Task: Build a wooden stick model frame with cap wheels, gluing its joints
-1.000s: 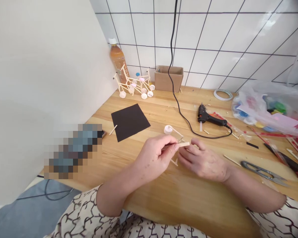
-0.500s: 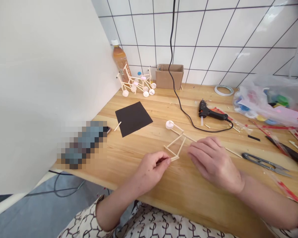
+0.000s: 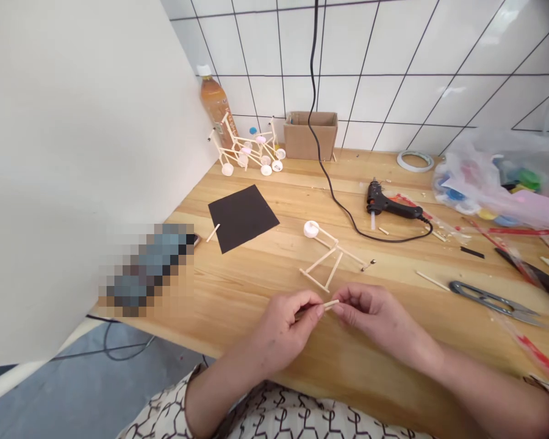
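My left hand [image 3: 287, 323] and my right hand [image 3: 379, 317] meet near the front of the wooden table [image 3: 265, 268]. Both pinch one short pale wooden stick [image 3: 330, 303] between their fingertips, one hand at each end. Just beyond the hands lies a small frame of glued sticks [image 3: 329, 262] with a white round cap [image 3: 311, 228] at its far end. It rests flat on the table, apart from both hands.
A black paper square [image 3: 242, 216] lies to the left. A black glue gun [image 3: 388, 207] with its cord lies further back, scissors [image 3: 489, 300] to the right. A finished stick model [image 3: 249, 152], a bottle [image 3: 213, 103], a cardboard box [image 3: 310, 135], tape roll [image 3: 415, 160] and a plastic bag [image 3: 498, 183] line the back.
My left hand let go of the stick frame, which now lies on the table. My right hand came in from the right and took the other end of the short stick.
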`<state>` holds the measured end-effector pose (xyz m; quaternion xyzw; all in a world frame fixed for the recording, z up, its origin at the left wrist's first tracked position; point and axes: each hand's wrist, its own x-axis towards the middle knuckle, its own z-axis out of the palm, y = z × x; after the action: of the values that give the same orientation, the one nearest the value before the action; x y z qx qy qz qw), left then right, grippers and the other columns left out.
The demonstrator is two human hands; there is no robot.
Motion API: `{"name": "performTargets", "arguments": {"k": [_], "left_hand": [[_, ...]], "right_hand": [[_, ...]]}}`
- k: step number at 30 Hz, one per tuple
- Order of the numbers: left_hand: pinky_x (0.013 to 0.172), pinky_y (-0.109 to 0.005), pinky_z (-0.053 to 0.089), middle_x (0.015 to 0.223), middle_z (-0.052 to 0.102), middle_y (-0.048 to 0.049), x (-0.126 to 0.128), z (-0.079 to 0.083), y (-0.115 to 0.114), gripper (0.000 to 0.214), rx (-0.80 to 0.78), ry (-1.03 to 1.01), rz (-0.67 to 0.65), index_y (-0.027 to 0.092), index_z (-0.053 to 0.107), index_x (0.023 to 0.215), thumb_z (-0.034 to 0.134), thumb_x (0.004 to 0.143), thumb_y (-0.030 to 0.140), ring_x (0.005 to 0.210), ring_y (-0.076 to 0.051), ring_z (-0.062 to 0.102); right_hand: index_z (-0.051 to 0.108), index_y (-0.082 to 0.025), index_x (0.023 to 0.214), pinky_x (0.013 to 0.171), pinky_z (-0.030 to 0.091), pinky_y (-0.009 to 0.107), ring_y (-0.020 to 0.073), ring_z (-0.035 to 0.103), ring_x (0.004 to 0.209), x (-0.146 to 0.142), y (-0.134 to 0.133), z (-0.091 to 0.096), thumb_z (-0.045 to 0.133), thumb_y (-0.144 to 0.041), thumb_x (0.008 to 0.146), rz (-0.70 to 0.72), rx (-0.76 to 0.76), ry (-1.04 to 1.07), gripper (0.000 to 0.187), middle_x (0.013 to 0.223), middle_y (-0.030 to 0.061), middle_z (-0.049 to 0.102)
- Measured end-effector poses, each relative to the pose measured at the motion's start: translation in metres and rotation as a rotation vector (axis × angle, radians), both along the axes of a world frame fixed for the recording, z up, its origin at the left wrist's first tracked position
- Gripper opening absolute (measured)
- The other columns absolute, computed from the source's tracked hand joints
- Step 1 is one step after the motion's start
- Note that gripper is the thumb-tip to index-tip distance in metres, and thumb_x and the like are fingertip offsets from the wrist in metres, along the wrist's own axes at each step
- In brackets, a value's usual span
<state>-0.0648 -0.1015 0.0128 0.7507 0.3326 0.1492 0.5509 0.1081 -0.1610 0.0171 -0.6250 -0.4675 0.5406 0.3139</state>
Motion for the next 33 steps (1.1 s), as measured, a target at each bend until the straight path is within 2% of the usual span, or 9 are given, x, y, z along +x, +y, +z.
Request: {"name": "performTargets", "arguments": {"k": [3,6,12,16,19,24,33], "left_hand": [[0.056,-0.020,0.034,0.063,0.051,0.0023,0.001,-0.002,-0.001,0.023,0.059,0.024,0.012,0.016,0.060,0.078,0.044,0.090,0.027,0.059,-0.010,0.046],[0.057,-0.020,0.036,0.063,0.053,0.0019,0.002,-0.005,-0.003,0.023,0.122,0.048,0.027,0.016,0.061,0.081,0.043,0.090,0.027,0.059,-0.010,0.048],[0.059,-0.021,0.038,0.065,0.056,0.0012,0.003,-0.010,-0.008,0.022,0.225,0.072,0.082,0.017,0.059,0.084,0.040,0.092,0.027,0.061,-0.011,0.052],[0.061,-0.022,0.039,0.067,0.058,0.0005,0.003,-0.008,-0.008,0.021,0.206,0.099,0.105,0.017,0.058,0.086,0.039,0.092,0.026,0.062,-0.012,0.053],[0.061,-0.022,0.039,0.070,0.059,0.0004,0.003,-0.007,-0.007,0.020,0.177,0.099,0.131,0.017,0.057,0.085,0.040,0.092,0.026,0.063,-0.011,0.053],[0.060,-0.021,0.037,0.066,0.055,0.0019,0.004,-0.006,-0.006,0.020,0.152,0.093,0.155,0.017,0.055,0.082,0.040,0.092,0.024,0.060,-0.011,0.050],[0.060,-0.022,0.037,0.066,0.055,0.0015,0.003,-0.007,-0.005,0.021,0.172,0.130,0.140,0.017,0.055,0.081,0.039,0.092,0.025,0.062,-0.012,0.051]], "right_hand": [[0.056,-0.018,0.073,0.050,0.032,0.022,0.0089,0.041,0.053,0.001,0.001,-0.002,0.057,-0.040,0.074,-0.033,-0.070,0.077,0.022,0.059,-0.0041,0.049],[0.056,-0.018,0.072,0.048,0.031,0.022,0.0087,0.039,0.051,0.001,0.002,-0.003,0.056,-0.038,0.074,-0.034,-0.086,0.044,0.021,0.056,-0.0044,0.047],[0.056,-0.019,0.069,0.047,0.034,0.023,0.0113,0.043,0.050,-0.001,0.008,-0.003,0.047,-0.032,0.079,0.053,-0.023,-0.226,0.019,0.054,-0.0028,0.049],[0.058,-0.019,0.073,0.052,0.038,0.025,0.0134,0.051,0.054,0.001,0.010,0.002,0.044,-0.025,0.082,0.122,0.046,-0.410,0.018,0.058,0.0001,0.057],[0.059,-0.019,0.076,0.052,0.039,0.025,0.0137,0.052,0.054,0.005,0.012,0.005,0.043,-0.023,0.083,0.132,0.066,-0.452,0.018,0.059,0.0000,0.059],[0.059,-0.019,0.076,0.053,0.040,0.025,0.0135,0.052,0.054,0.009,0.015,0.005,0.040,-0.021,0.083,0.129,0.064,-0.400,0.020,0.057,-0.0012,0.056],[0.055,-0.018,0.066,0.048,0.038,0.023,0.0111,0.047,0.049,0.005,0.024,0.000,0.040,-0.025,0.083,0.126,-0.086,-0.135,0.024,0.055,-0.0010,0.055]]}}
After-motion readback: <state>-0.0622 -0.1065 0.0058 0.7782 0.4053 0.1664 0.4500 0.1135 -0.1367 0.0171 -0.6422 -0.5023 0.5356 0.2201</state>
